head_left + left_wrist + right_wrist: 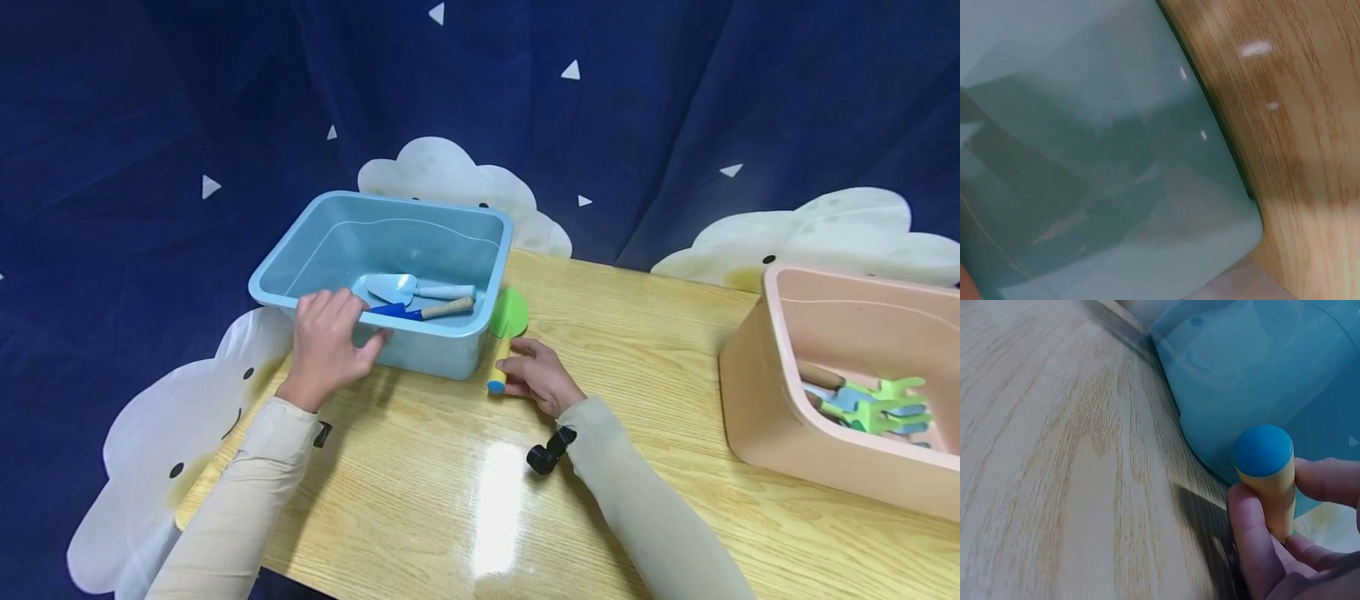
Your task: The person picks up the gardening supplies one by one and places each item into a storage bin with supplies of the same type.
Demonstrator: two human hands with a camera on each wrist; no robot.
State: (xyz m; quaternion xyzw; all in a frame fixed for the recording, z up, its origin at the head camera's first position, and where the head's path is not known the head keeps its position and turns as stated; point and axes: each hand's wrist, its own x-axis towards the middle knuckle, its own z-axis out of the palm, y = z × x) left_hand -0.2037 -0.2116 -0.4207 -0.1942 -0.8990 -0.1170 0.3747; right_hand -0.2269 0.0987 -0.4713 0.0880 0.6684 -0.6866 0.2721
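My left hand (324, 343) grips the near rim of a light blue plastic bin (427, 354), fingers over the edge and thumb on the outer wall. In the left wrist view the bin's wall (1116, 156) fills most of the picture. Beside the bin's right wall, my right hand (543, 375) pinches the yellow handle of a toy shovel (510, 313) with a round green blade. The handle's blue end cap (1264, 450) points toward me. Inside the bin lie a light blue trowel (390, 288) and a dark blue tool with a wooden handle (447, 308).
A pink bin (757, 392) stands at the right, holding several green and blue toy forks (873, 412) with brown handles. The wooden table (405, 483) runs beneath both bins. A dark blue cloth (637, 108) with white clouds hangs behind.
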